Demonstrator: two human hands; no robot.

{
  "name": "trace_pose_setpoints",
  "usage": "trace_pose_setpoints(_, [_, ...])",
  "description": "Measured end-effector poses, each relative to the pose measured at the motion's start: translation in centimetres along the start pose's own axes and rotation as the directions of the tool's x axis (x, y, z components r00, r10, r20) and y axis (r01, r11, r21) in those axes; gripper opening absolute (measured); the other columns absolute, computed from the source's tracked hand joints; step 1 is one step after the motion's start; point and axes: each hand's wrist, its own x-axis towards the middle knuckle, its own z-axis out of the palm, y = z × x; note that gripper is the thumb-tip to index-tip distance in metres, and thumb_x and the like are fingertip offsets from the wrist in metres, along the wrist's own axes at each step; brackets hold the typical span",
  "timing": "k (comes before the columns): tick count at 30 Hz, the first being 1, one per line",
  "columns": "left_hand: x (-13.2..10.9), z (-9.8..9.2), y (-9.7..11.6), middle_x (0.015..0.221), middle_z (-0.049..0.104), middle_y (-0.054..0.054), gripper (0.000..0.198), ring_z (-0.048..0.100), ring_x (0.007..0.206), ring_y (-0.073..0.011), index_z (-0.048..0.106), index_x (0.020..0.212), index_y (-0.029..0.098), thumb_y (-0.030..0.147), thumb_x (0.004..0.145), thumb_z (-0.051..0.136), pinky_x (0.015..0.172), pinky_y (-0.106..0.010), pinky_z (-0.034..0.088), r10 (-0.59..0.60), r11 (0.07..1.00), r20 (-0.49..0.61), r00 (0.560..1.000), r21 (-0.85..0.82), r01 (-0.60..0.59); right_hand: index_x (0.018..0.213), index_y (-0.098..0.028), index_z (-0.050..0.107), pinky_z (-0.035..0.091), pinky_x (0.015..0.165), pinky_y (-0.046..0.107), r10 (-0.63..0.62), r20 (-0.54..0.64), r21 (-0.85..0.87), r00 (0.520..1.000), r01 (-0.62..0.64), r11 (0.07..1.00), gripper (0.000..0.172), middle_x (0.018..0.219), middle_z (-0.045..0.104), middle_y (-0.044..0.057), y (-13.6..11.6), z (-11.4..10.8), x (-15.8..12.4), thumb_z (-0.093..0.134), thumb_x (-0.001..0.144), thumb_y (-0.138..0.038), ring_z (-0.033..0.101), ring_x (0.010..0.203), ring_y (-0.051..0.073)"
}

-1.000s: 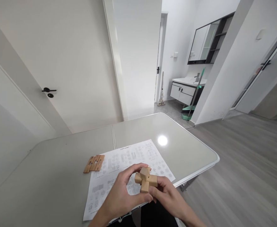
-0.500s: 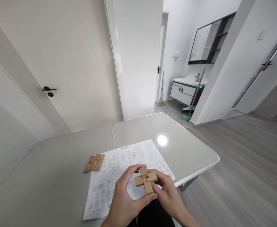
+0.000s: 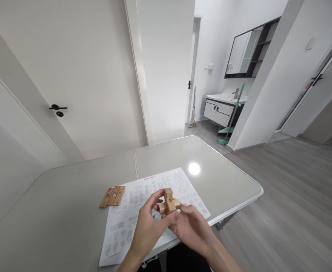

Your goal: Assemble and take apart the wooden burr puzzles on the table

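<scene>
A light wooden burr puzzle (image 3: 170, 205) of interlocked bars forms a cross above the front of the printed sheet (image 3: 137, 211). My left hand (image 3: 151, 223) is closed round its left side, thumb along the near face and fingers behind. On the right, my right hand (image 3: 193, 228) has its fingers curled at the puzzle's right arm and underside; some fingertips are hidden behind the left thumb. Several flat, notched wooden pieces (image 3: 112, 196) lie side by side at the sheet's left edge.
The grey table (image 3: 64, 215) has a seam and a rounded right corner. Behind it is a door with a black handle (image 3: 58, 107). A washbasin cabinet (image 3: 218, 111), a mop (image 3: 193, 109) and a green dustpan (image 3: 223, 140) stand in the far room.
Both hands have lifted the burr puzzle slightly up and left and tipped it. My right hand has turned, showing more of its palm side. The flat wooden pieces stay put.
</scene>
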Motion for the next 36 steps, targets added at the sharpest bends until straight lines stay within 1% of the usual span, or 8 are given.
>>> trace_pose_setpoints(7, [0.9,-0.1,-0.2,0.142,0.065,-0.01,0.063,0.055,0.135,-0.0344,0.061,0.136,0.025,0.039,0.078,0.084,0.113,-0.046,0.044,-0.002,0.989,-0.025,1.0,-0.149,-0.002,0.123,-0.017,0.067,0.053,0.085,0.039,0.024,-0.1,-0.212,0.995,-0.045,0.976,0.053,0.111,0.071,0.015,1.2,-0.8,1.0,0.053,0.097,-0.061,0.068,0.1,0.027])
trace_pose_setpoints(10, [1.3,-0.7,0.2,0.147,0.061,-0.01,0.056,0.049,0.142,-0.0344,0.062,0.135,0.025,0.045,0.085,0.078,0.116,-0.045,0.041,-0.038,0.962,-0.059,0.998,-0.274,0.02,0.132,-0.02,0.063,0.053,0.089,0.039,-0.063,-0.162,-0.47,0.985,-0.021,0.882,0.052,0.118,0.068,0.013,1.7,-2.2,0.9,0.051,0.1,-0.06,0.067,0.102,0.025])
trace_pose_setpoints(13, [1.6,-1.2,0.1,0.147,0.061,-0.012,0.049,0.049,0.142,-0.0328,0.064,0.134,0.023,0.051,0.095,0.067,0.12,-0.047,0.036,-0.077,0.886,0.001,0.997,-0.459,0.069,0.137,-0.026,0.059,0.051,0.099,0.042,-0.276,-0.124,-0.856,0.953,0.038,0.516,0.042,0.132,0.06,0.011,2.6,-4.7,1.3,0.055,0.101,-0.048,0.064,0.107,0.024])
trace_pose_setpoints(16, [1.7,-1.4,-0.4,0.144,0.064,-0.014,0.048,0.053,0.139,-0.033,0.066,0.131,0.02,0.054,0.097,0.063,0.121,-0.05,0.035,-0.088,0.807,0.077,0.993,-0.579,0.117,0.136,-0.029,0.059,0.055,0.094,0.043,-0.368,0.02,-0.99,0.93,0.069,0.121,0.041,0.141,0.051,0.011,3.5,-7.3,2.2,0.062,0.095,-0.03,0.066,0.1,0.023])
trace_pose_setpoints(20, [1.7,-1.4,-0.8,0.142,0.065,-0.016,0.05,0.054,0.139,-0.0342,0.067,0.129,0.017,0.055,0.096,0.064,0.121,-0.05,0.035,-0.096,0.773,0.128,0.987,-0.615,0.155,0.131,-0.028,0.061,0.057,0.094,0.047,-0.416,0.062,-0.991,0.907,0.005,-0.137,0.046,0.137,0.054,0.011,4.3,-9.4,3.0,0.071,0.088,-0.021,0.066,0.102,0.027])
trace_pose_setpoints(27, [1.6,-1.7,-1.1,0.139,0.067,-0.016,0.048,0.056,0.136,-0.033,0.07,0.125,0.018,0.057,0.096,0.064,0.118,-0.048,0.038,-0.119,0.796,0.159,0.98,-0.575,0.189,0.134,-0.031,0.059,0.055,0.099,0.053,-0.311,0.136,-0.964,0.941,0.052,-0.262,0.058,0.135,0.058,0.012,3.1,-9.6,2.0,0.084,0.081,-0.029,0.056,0.123,0.036])
trace_pose_setpoints(33, [1.2,-0.9,-0.5,0.136,0.069,-0.013,0.054,0.059,0.132,-0.0328,0.064,0.133,0.022,0.057,0.092,0.068,0.115,-0.049,0.04,-0.167,0.905,0.157,0.973,-0.366,0.214,0.16,-0.036,0.022,0.042,0.117,0.054,-0.337,0.127,-0.989,0.933,0.095,-0.112,0.091,0.159,0.038,0.011,-1.4,-6.3,0.2,0.077,0.088,-0.038,0.039,0.147,0.033])
trace_pose_setpoints(36, [0.9,-0.3,0.0,0.129,0.072,-0.013,0.061,0.06,0.129,-0.0325,0.059,0.138,0.023,0.058,0.09,0.07,0.114,-0.049,0.039,-0.214,0.932,0.209,0.954,-0.248,0.263,0.161,-0.038,0.022,0.042,0.117,0.055,-0.272,0.208,-0.976,0.939,0.183,-0.116,0.094,0.161,0.038,0.01,-3.2,-4.1,-0.4,0.079,0.086,-0.038,0.037,0.148,0.034])
